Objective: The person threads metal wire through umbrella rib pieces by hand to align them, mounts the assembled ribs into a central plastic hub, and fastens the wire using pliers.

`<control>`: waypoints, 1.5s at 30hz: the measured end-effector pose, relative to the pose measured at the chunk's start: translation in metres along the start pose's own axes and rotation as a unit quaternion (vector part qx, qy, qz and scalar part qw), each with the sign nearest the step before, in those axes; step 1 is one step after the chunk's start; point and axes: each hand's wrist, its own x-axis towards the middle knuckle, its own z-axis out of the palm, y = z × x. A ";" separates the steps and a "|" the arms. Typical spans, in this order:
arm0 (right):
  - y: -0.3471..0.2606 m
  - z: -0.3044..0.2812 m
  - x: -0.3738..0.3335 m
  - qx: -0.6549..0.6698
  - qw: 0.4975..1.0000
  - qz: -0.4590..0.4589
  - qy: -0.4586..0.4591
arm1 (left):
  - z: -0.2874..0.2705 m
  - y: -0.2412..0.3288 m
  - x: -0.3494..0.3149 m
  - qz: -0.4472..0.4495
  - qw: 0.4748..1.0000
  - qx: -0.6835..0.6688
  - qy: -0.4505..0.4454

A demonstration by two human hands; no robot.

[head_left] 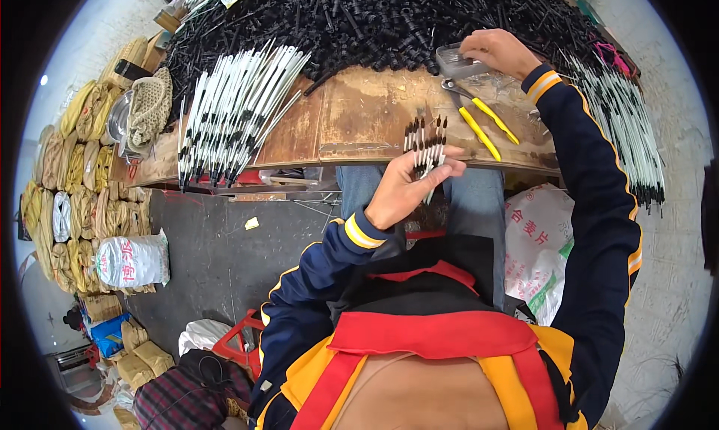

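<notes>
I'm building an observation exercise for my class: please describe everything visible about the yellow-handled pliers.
The yellow-handled pliers lie on the wooden table, untouched by either hand. The handles spread open in a V toward the person, the left one ending near the table's front edge. The head looks like grey metal, the grips like plastic or rubber. The head lies just on the near side of the clear tray; whether they touch is unclear.
</notes>
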 end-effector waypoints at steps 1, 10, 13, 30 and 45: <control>0.002 0.000 0.000 0.036 0.999 0.033 0.001 | -0.001 0.000 0.001 0.000 1.000 0.000 -0.001; -0.070 -0.024 -0.006 0.135 0.971 0.092 0.172 | -0.022 -0.017 -0.002 -0.040 0.998 -0.021 -0.036; -0.158 -0.028 -0.044 0.282 0.937 0.184 0.090 | -0.022 -0.025 -0.011 -0.071 0.995 -0.060 -0.036; -0.217 -0.009 -0.082 0.313 0.930 0.187 0.039 | -0.012 -0.042 -0.020 -0.134 0.982 -0.129 -0.034; -0.222 -0.009 -0.085 0.251 0.953 0.160 0.060 | -0.009 -0.037 -0.021 -0.127 0.984 -0.120 -0.044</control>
